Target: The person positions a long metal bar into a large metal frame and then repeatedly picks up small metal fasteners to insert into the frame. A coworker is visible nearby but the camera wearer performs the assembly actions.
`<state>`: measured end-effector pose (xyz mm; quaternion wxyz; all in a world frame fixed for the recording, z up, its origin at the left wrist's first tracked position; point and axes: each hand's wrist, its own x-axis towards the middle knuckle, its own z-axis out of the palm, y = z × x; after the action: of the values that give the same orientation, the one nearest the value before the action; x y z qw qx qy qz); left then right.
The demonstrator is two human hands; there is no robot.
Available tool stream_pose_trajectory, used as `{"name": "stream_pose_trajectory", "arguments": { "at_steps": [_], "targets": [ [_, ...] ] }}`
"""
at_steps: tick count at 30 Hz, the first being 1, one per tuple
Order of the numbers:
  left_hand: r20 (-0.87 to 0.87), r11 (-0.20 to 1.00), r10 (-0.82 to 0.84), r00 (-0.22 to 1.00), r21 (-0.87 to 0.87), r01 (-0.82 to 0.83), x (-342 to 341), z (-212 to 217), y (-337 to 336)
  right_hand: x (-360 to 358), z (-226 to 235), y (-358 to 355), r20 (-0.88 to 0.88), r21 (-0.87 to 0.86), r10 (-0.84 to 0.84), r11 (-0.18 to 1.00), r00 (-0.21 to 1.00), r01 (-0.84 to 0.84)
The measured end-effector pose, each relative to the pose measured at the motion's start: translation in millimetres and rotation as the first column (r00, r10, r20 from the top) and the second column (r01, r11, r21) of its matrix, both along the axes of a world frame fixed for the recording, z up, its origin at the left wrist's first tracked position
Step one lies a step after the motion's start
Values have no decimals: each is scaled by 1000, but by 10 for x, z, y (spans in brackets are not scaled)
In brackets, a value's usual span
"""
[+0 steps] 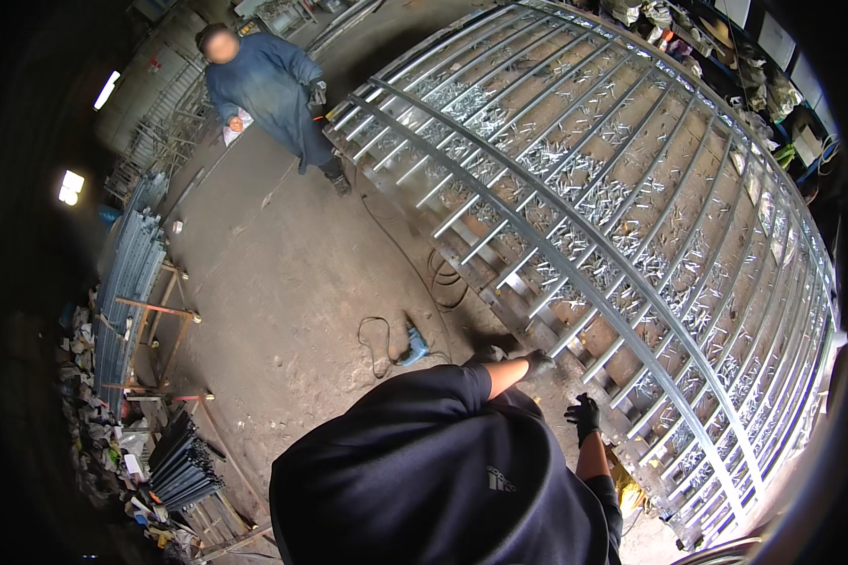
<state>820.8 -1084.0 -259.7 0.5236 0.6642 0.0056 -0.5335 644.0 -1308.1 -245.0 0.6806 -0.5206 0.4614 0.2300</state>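
Galvanised steel: the large curved gate panel of grey metal bars (631, 217) lies flat across low supports, filling the right half of the view, with bright scrap cuttings scattered beneath it. Both hands wear dark gloves. Left hand (538, 362) is stretched out to the near edge rail of the panel, touching or just at it; cannot tell whether the fingers are closed around the bar or only resting on it. Right hand (583, 414) hangs just beside the same edge, fingers loosely curled, gripping nothing I can make out. Looks like the positioning or checking step on the panel's lower edge, judging by the reach. A lift or shift would call for a firm grip with both hands on the rail, and likely help at the far end given the panel's span. Around: a blue corded power tool (413, 348) on the dirt floor near the person's left side, its black cable (375, 334) looped beside it, more cable coiled by the panel. Trip risk when stepping back. A second person in a blue coat (271, 94) stands at the panel's far corner. Stacked grey steel bars on a rusty trestle rack (127, 273) to the left, well apart.
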Motion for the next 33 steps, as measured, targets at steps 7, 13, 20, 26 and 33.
{"name": "stream_pose_trajectory", "arguments": {
  "at_steps": [7, 13, 20, 26, 33],
  "targets": [
    [-214, 899, 438, 873, 82, -430, -92, -457, -272, -1266, -64, -65, -94, 21, -75, 997, 993, 78],
    [18, 821, 567, 824, 70, -567, -55, -535, -564, -1757, -71, 41, -124, -8, -74, 997, 989, 74],
    [-424, 960, 256, 869, 5, -280, 132, -440, -194, -2370, -113, 254, -109, -107, -153, 984, 982, 142],
    [-69, 932, -127, 989, -349, 96, 357, -231, 316, -2522, -21, 423, -56, -347, -381, 874, 923, 340],
    [-199, 917, 160, 967, 393, -70, 419, 356, 976, -3143, 950, -249, 569, -126, -764, 285, 305, 950]
  ]
}}
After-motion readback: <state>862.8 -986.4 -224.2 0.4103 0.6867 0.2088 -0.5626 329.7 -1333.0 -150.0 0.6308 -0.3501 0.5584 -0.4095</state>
